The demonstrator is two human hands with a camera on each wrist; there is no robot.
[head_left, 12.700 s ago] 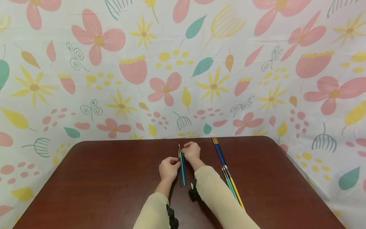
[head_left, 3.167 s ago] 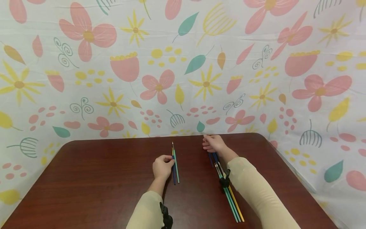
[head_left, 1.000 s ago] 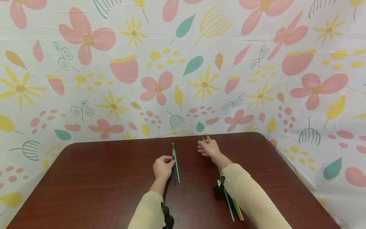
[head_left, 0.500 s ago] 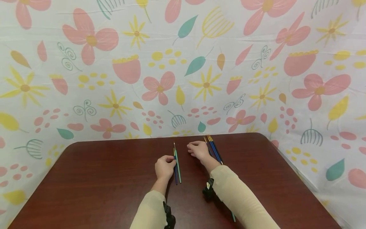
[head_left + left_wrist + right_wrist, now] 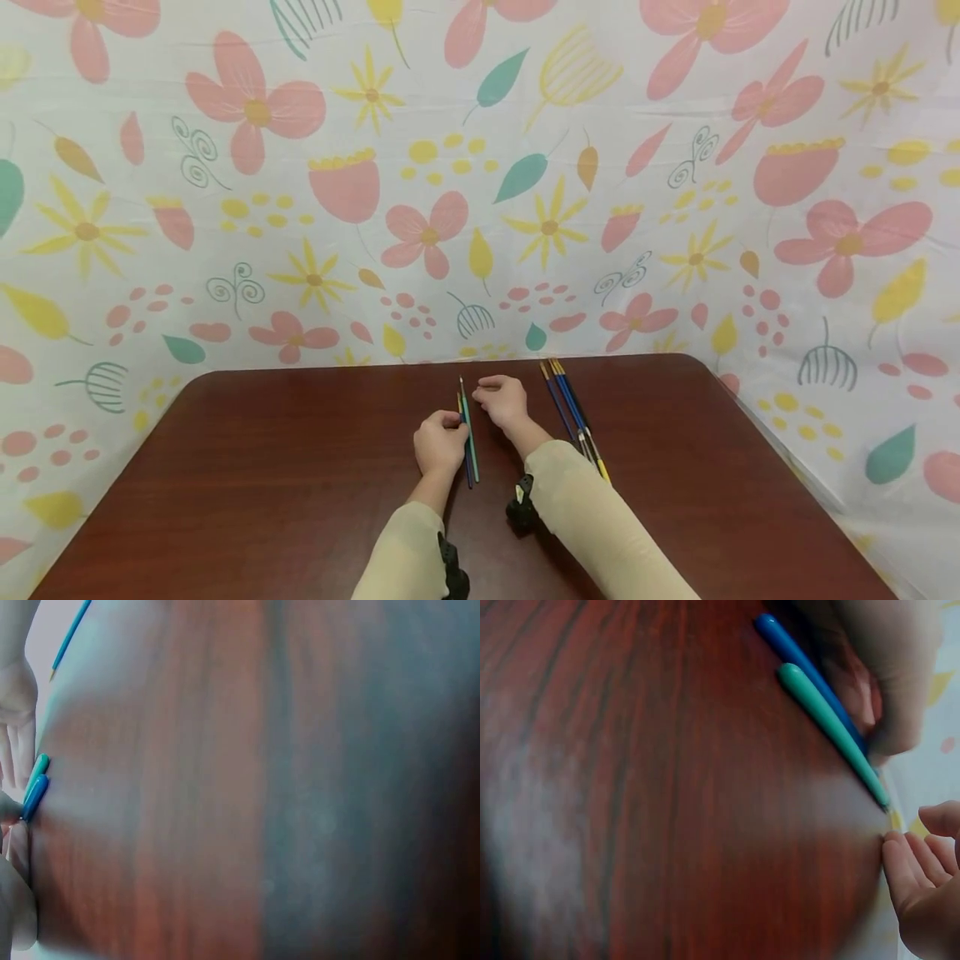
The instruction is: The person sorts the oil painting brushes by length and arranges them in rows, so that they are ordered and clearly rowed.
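In the head view my left hand (image 5: 438,446) pinches a dark blue paintbrush (image 5: 469,472) near the table's middle. Beside that brush lies a turquoise paintbrush (image 5: 473,457), both with bristles pointing to the far edge. The right wrist view shows the blue handle (image 5: 799,660) and the turquoise handle (image 5: 829,724) close together. My right hand (image 5: 504,402) hovers just right of the turquoise brush's tip, fingers loosely bent and holding nothing. Farther right, several blue paintbrushes (image 5: 573,406) lie in a slanted row. Below them, my right sleeve partly hides a yellow-handled brush (image 5: 603,468).
The brown wooden table (image 5: 262,467) has its far edge against a flower-printed cloth (image 5: 420,292). Black wrist cameras sit at both cuffs, the right one (image 5: 522,506) close above the table.
Over the last second my right hand has moved left from the right-hand brushes to the turquoise one. Earlier, more brushes lay by my left hand; the blue row has grown. My left hand keeps its grip.
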